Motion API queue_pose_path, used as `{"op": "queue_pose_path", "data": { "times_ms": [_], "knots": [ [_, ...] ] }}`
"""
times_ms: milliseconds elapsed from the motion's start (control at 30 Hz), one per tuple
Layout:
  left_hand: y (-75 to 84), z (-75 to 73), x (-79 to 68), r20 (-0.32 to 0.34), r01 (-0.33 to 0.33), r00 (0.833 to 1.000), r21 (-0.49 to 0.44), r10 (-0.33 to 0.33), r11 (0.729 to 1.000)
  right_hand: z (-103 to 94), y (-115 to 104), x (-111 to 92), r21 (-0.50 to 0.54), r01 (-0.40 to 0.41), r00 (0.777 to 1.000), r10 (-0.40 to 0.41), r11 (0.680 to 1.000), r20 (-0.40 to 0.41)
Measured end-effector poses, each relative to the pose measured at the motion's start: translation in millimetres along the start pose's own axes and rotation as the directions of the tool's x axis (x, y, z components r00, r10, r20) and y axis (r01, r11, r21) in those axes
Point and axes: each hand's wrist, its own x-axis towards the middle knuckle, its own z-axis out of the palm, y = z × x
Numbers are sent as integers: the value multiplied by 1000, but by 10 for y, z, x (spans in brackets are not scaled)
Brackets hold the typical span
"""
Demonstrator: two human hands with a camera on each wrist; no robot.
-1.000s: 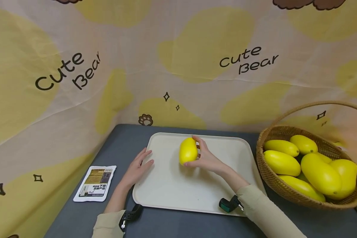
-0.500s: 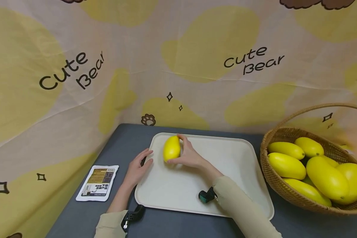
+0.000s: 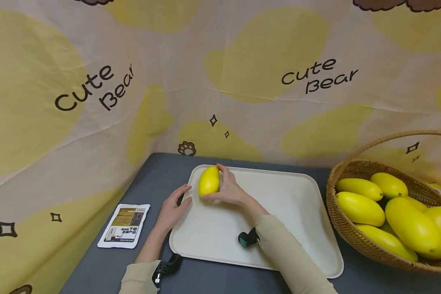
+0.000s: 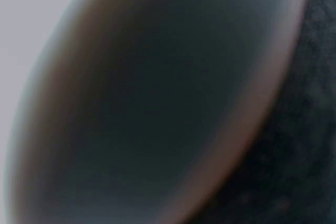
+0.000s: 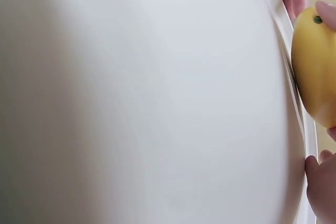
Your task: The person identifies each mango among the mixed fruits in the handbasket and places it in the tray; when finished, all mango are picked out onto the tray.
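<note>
Head view: the right edge cuts off the basket [image 3: 367, 249], the bottom edge both sleeves [image 3: 290, 255], and the smallest print on the packet [image 3: 124, 226], lower left, is illegible. Right wrist view: the yellow fruit [image 3: 208, 182] is cropped at right, as is the right hand [image 3: 229, 188] holding it. Left wrist view: heavily blurred; the broad dark shape [image 4: 152, 108] at centre cannot be identified.

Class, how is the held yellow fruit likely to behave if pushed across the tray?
The yellow fruit would probably roll unevenly, given its rounded, oblong shape. Its smooth-looking skin could make it somewhat slippery. It seems fairly stiff, since no dent shows where the right grip holds it.
</note>
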Motion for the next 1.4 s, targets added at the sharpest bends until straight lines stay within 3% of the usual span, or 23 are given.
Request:
{"op": "queue_pose_path", "data": {
  "times_ms": [233,867,1000,1100,1267,1400],
  "knots": [
    [21,17,0,3,-3,1000,-4,3,1000,-19,68,3,-43,-7,1000,7,999,-2],
    [50,55,18,20,-10,1000,-8,10,1000,-113,89,-42,-12,-3,1000,4,1000,14],
    [54,56,11,28,-5,1000,-11,5,1000,-132,75,-56,65,-28,998,32,997,-49],
    [48,52,1,35,-5,999,-14,6,1000,-148,51,-71,182,-4,986,35,983,-165],
    [18,34,-5,34,-9,999,-15,10,1000,-168,-33,-127,360,68,924,77,931,-376],
    [-4,14,-6,27,-1,1000,-15,1,1000,-192,-115,-182,475,80,910,130,876,-394]
  ]
}}
